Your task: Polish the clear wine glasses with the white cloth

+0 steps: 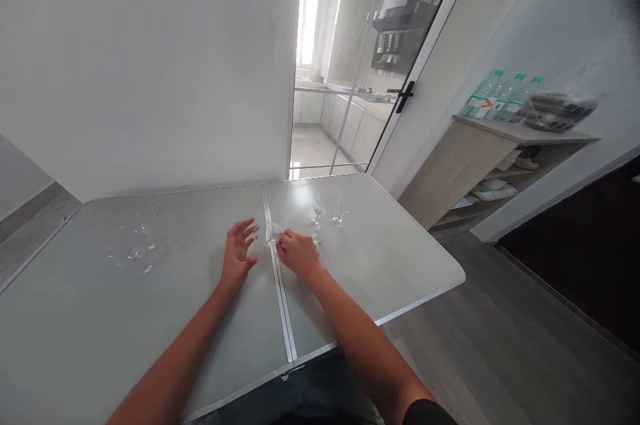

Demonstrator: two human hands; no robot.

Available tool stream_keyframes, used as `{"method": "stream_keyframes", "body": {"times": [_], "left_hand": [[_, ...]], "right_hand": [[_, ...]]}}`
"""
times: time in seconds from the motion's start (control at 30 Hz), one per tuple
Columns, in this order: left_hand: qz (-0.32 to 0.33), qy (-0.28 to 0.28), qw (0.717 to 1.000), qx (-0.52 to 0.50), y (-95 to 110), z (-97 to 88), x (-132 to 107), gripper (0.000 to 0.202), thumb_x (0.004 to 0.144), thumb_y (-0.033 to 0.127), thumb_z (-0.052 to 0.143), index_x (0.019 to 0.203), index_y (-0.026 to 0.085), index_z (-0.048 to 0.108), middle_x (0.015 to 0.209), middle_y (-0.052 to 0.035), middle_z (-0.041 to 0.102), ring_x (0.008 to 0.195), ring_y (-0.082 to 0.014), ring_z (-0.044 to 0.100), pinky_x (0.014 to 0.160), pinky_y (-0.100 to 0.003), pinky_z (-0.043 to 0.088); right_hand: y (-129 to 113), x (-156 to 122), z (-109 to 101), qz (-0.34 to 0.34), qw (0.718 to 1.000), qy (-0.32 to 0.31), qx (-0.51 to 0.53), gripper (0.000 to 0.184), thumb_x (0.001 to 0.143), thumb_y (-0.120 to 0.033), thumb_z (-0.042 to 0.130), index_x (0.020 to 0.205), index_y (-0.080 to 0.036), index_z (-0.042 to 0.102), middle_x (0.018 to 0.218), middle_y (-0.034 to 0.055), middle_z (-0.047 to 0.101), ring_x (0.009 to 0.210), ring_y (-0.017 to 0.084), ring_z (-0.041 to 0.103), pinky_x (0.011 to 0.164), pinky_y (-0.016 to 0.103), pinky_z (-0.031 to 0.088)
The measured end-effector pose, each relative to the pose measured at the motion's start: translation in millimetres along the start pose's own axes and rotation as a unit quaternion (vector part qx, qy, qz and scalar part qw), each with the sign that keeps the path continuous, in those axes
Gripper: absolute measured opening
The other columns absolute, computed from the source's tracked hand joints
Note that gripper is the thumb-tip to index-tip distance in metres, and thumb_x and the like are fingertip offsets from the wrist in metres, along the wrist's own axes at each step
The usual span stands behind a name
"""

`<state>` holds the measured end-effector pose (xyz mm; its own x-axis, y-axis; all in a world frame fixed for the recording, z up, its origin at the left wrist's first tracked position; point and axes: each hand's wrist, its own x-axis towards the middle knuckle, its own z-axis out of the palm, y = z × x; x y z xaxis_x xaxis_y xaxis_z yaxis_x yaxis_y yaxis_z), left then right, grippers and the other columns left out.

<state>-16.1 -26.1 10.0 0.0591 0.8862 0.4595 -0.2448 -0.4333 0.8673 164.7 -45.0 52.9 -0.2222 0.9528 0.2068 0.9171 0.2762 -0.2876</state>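
My right hand (299,253) is closed round a small clear stemmed glass (273,232), which lies tilted with its bowl pointing left above the table's seam. A bit of clear glass or plastic also shows at the right edge of this hand; I cannot tell whether it belongs to the same glass. To the left of the bowl, my left hand (240,248) is open with fingers spread and curved, apart from the glass. Just beyond my right hand, two stemmed glasses stand upright: one clear glass (318,213) and another clear glass (341,213).
Several small clear pieces (140,250) lie scattered on the left half of the pale table (200,358). A wall and a glass door (345,78) rise behind it. At right, a wooden shelf unit (465,158) carries water bottles (500,98) and a wrapped bundle (555,111).
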Motion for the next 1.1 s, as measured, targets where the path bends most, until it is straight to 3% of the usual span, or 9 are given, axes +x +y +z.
{"method": "stream_keyframes", "body": {"times": [0.1,0.2,0.3,0.43,0.53,0.77,1.1], "left_hand": [[-0.035,0.025,0.999,0.023,-3,-3.0,-2,0.063,0.082,0.066,0.066,0.131,0.029,0.053,0.14,-0.0127,0.051,0.118,-0.0265,0.059,0.09,-0.039,0.053],[-0.044,0.024,0.997,0.059,-7,-4.2,-4,0.044,0.092,0.059,0.056,0.119,0.025,0.063,0.127,-0.0113,0.055,0.11,-0.024,0.058,0.082,-0.034,0.052],[-0.031,0.02,0.995,0.092,-9,-2.9,-4,0.036,0.096,0.054,0.051,0.104,0.023,0.069,0.114,-0.0101,0.057,0.108,-0.0236,0.055,0.076,-0.031,0.05],[-0.041,-0.017,0.994,0.101,-6,-0.2,-2,0.028,0.093,0.049,0.06,0.094,0.023,0.07,0.108,-0.0109,0.057,0.116,-0.0269,0.049,0.073,-0.03,0.048],[-0.05,-0.033,0.995,0.082,-1,0.2,-2,0.027,0.091,0.048,0.063,0.093,0.022,0.07,0.11,-0.0117,0.056,0.114,-0.0272,0.05,0.072,-0.03,0.046],[-0.049,-0.039,0.994,0.088,-3,-2.4,-3,0.029,0.092,0.049,0.061,0.091,0.022,0.07,0.104,-0.0114,0.056,0.116,-0.0279,0.048,0.073,-0.03,0.043],[-0.064,-0.064,0.99,0.106,-4,-2.9,-4,0.028,0.098,0.046,0.052,0.096,0.021,0.065,0.107,-0.0107,0.054,0.12,-0.0261,0.044,0.073,-0.029,0.042]], "right_hand": [[20,-16,-23,0.014,0.993,0.072,0.091,0.026,0.095,-0.026,0.051,0.108,-0.028,0.073,0.098,0.0046,0.073,0.081,0.019,0.066,0.072,0.028,0.041],[62,-42,-54,0.032,0.965,0.188,0.182,0.024,0.092,-0.029,0.056,0.103,-0.028,0.077,0.099,0.0049,0.076,0.087,0.022,0.068,0.079,0.03,0.046],[126,-57,-80,0.169,0.928,0.281,0.177,0.026,0.088,-0.039,0.062,0.092,-0.021,0.08,0.093,0.0086,0.078,0.087,0.025,0.071,0.079,0.031,0.049],[211,-48,-82,0.282,0.927,0.2,0.146,0.027,0.077,-0.04,0.07,0.083,-0.016,0.082,0.089,0.0105,0.08,0.088,0.025,0.073,0.078,0.029,0.049],[250,-31,-66,0.309,0.926,0.16,0.146,0.026,0.073,-0.036,0.07,0.083,-0.015,0.082,0.091,0.0117,0.08,0.09,0.025,0.073,0.076,0.028,0.049],[282,-7,-45,0.32,0.929,0.143,0.121,0.028,0.07,-0.034,0.069,0.084,-0.014,0.082,0.096,0.0153,0.079,0.093,0.027,0.073,0.078,0.03,0.049],[284,-5,-41,0.36,0.916,0.146,0.102,0.028,0.069,-0.038,0.068,0.086,-0.019,0.081,0.098,0.01,0.08,0.098,0.026,0.073,0.082,0.028,0.052]]}}
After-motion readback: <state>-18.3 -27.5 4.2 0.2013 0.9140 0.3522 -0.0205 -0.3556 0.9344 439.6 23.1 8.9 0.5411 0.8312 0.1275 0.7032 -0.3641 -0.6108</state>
